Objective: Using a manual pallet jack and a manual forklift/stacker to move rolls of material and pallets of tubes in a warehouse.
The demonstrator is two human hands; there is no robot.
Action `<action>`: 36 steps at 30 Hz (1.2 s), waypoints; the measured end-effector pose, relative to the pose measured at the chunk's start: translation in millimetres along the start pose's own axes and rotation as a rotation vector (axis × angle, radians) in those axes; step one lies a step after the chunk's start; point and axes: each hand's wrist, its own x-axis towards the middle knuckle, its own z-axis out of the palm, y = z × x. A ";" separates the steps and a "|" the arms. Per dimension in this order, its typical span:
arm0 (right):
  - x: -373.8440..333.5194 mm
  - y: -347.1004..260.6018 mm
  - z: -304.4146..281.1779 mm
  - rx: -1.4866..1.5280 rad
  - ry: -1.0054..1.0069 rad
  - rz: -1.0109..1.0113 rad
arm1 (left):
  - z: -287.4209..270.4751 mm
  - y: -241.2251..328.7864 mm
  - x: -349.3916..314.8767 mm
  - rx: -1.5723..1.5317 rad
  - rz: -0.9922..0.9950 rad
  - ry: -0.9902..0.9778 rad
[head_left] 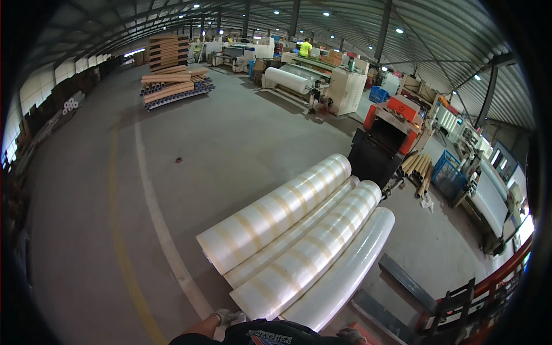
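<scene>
Rolls (305, 256) of film, four showing, lie side by side just ahead of you, slanting from near left to far right; two carry tan bands. Your gloved left hand (229, 317) is at their near left end, fingers loosely bent; whether it grips anything, I cannot tell. Your right hand (351, 335) is low at the near edge, only partly visible, so its opening and hold cannot be told. Grey bars (407, 283) lie to the right; an orange-and-black machine (405, 109) stands beyond the rolls.

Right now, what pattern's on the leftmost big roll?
Leftmost big roll: tan bands on white, head view.
</scene>
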 end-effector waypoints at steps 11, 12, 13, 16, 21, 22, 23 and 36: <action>-20.4 -246.4 -51.6 -0.084 0.211 0.478 | 20.4 -57.0 5.9 -0.055 -0.155 0.058; -17.9 -250.3 -52.9 -0.100 0.214 0.511 | 20.9 -55.5 7.8 -0.049 -0.153 0.053; -18.2 -256.2 -52.8 -0.098 0.215 0.515 | 18.9 -53.6 8.4 -0.236 -0.285 0.061; -20.6 -259.5 -48.5 -0.153 0.222 0.485 | 13.4 -40.3 -7.1 -0.197 -0.199 0.086; -6.0 -227.8 -26.5 -0.118 0.034 0.470 | 9.8 -47.9 -6.3 -0.240 -0.164 0.070; -6.9 -227.0 -23.4 -0.115 0.040 0.482 | 2.2 -36.5 -11.8 -0.350 -0.240 0.038; -7.8 -227.2 -19.5 -0.100 0.041 0.459 | -3.1 -30.0 -12.0 -0.457 -0.317 0.005; -33.7 -386.2 -18.4 -0.060 0.154 0.357 | -66.4 -42.4 15.2 -0.138 0.188 0.067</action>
